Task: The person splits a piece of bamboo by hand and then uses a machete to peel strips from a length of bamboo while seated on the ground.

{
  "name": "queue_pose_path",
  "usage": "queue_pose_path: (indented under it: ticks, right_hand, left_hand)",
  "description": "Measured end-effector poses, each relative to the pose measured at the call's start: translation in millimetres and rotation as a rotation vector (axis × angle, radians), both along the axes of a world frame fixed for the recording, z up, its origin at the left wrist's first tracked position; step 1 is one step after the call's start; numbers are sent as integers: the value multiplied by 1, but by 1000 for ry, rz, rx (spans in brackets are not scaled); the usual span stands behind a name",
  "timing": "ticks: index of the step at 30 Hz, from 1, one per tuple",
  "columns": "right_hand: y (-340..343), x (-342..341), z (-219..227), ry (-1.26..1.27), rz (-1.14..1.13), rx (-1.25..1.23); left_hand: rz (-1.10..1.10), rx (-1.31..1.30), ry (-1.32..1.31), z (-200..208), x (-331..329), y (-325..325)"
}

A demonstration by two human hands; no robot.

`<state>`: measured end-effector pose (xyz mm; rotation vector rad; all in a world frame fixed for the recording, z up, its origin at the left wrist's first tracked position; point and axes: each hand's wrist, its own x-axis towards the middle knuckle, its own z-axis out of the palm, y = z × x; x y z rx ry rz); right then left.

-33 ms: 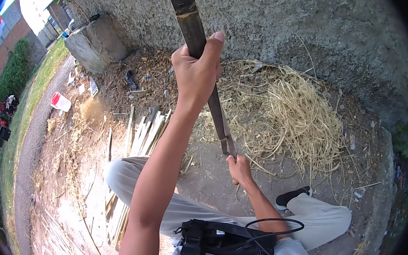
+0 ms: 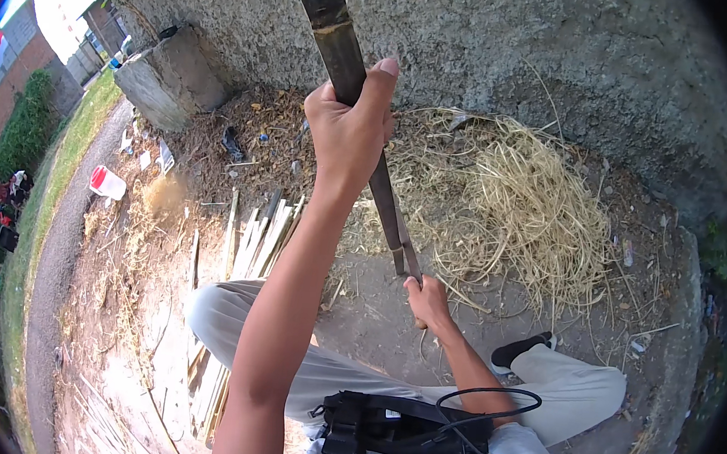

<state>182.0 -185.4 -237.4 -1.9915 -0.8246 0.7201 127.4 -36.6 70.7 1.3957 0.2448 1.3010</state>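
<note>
Rough concrete wall (image 2: 568, 63) stands behind bare ground, with split bamboo strips (image 2: 263, 240) lying at left. Left hand (image 2: 350, 135) is closed around the upright bamboo pole (image 2: 333, 25); right hand (image 2: 429, 302) grips a knife handle, its blade (image 2: 390, 216) along the pole above a straw-like shavings pile (image 2: 512, 205). It looks like splitting or shaving; the next stroke needs a steady pole.

Dark brown bamboo pole (image 2: 337, 34) with paler node rings; pale yellow heap of straw shavings (image 2: 521, 206); grey rough wall (image 2: 568, 63); light grey trousers (image 2: 574, 392); black chest harness (image 2: 398, 429); pale split bamboo strips (image 2: 259, 235).
</note>
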Motion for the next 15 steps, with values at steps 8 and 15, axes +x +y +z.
queue_pose_path:
  ticks: [8,15]
  right_hand:
    - [6,3,37,205,-47,159]
    - [-3,-5,19,307,1,29]
  left_hand:
    - [49,29,7,1,5,0]
    - [29,-8,12,3,4,-1]
